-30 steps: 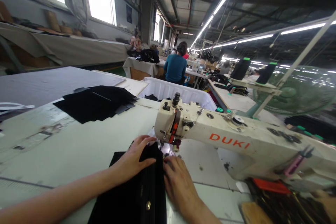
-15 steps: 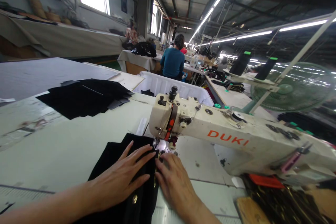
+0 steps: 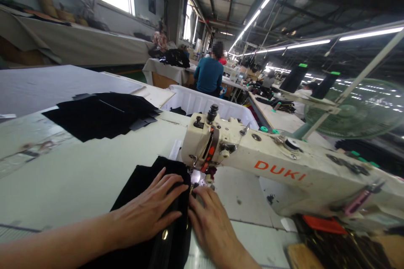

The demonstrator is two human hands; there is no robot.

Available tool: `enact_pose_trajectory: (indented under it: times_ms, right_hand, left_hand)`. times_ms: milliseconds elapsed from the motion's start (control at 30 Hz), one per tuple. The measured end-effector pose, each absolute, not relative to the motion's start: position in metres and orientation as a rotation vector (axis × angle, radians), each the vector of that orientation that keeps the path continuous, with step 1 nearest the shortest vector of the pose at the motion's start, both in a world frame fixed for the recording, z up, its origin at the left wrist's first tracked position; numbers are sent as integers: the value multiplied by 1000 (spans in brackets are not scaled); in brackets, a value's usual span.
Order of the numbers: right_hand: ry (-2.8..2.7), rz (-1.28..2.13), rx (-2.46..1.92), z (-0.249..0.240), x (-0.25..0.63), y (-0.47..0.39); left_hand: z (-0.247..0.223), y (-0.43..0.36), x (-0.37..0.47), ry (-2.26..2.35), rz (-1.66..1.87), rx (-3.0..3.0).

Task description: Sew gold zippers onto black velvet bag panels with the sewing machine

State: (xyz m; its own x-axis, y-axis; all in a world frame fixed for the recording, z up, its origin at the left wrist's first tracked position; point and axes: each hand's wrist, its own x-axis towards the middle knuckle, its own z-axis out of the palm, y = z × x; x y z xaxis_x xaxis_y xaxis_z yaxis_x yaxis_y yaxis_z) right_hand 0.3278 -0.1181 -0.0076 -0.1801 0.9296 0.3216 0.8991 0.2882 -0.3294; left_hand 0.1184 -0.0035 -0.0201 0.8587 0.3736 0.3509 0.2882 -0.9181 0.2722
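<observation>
Black fabric (image 3: 139,183) lies on the sewing table, its far right edge under the needle area of the sewing machine (image 3: 233,151). My left hand (image 3: 158,204) rests flat on the cloth with the fingers stretched toward the needle. Along the fabric's right edge runs a zipper (image 3: 191,189) with gold-coloured teeth. My right hand (image 3: 210,214) has its bent fingers pressed together on that edge, just in front of the presser foot. A gold metal piece (image 3: 164,234) shows on the cloth below my left thumb. The needle tip itself is too small to make out.
A stack of black fabric pieces (image 3: 104,113) sits at the left. Behind the machine stands a white plastic bin (image 3: 208,98). Pink-handled snips (image 3: 360,201) lie on the machine, near a red tray (image 3: 325,223). Thread cones (image 3: 293,77) and a fan (image 3: 350,111) are at right. A person (image 3: 208,71) sits ahead.
The black fabric and its gold piece have shifted slightly away from me, toward the needle. Both hands keep nearly the same places on it. The view has turned a little left.
</observation>
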Motion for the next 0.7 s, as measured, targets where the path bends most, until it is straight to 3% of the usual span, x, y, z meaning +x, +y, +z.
enact_pose_trajectory:
  times_ms: [300,700]
  right_hand:
    - [-2116,35,-1636,-8,327,-117]
    - [-2110,-72,-1626,-17,329,-118]
  left_hand:
    - [-20,-6,114,441,407,2853]
    - [-15,1,117,397,432,2798]
